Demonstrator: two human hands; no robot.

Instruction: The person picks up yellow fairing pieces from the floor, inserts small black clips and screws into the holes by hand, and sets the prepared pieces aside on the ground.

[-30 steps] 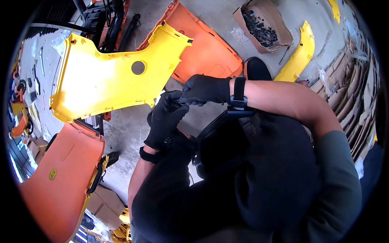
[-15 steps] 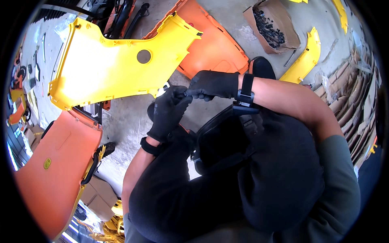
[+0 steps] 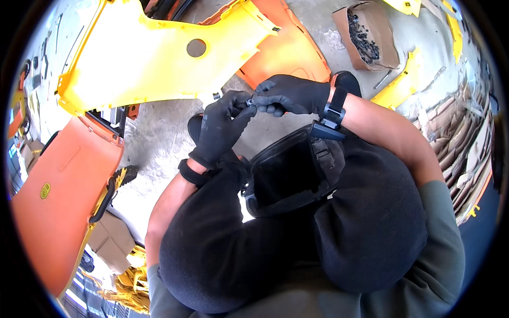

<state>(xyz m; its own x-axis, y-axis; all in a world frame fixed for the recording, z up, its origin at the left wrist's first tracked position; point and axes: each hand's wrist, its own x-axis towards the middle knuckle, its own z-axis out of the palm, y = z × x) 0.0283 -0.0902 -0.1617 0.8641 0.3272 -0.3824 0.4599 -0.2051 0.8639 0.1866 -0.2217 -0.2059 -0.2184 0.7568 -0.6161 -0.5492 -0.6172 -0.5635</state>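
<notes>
My left hand (image 3: 221, 127), in a black glove, is closed in a pinch in front of me. Its fingertips meet those of my right hand (image 3: 291, 95), also black-gloved and closed. Between them is a small grey-black part (image 3: 249, 102), mostly hidden by the fingers, so its exact kind does not show. Just beyond my left hand lies the near edge of a large yellow plastic panel (image 3: 154, 63) with a round hole. A small dark clip (image 3: 216, 96) sits on that edge. Neither hand visibly grips the panel.
An open black bin-like container (image 3: 281, 180) stands between my legs. Orange panels lie at the left (image 3: 69, 185) and behind the yellow one (image 3: 291, 47). A cardboard box (image 3: 389, 47) of small black parts, a curved yellow piece (image 3: 400, 85) and stacked cardboard (image 3: 456, 132) are on the right.
The view has shifted, so the yellow panel appears higher and farther left. Both hands remain together at the fingertips, and the small part between them shows more clearly.
</notes>
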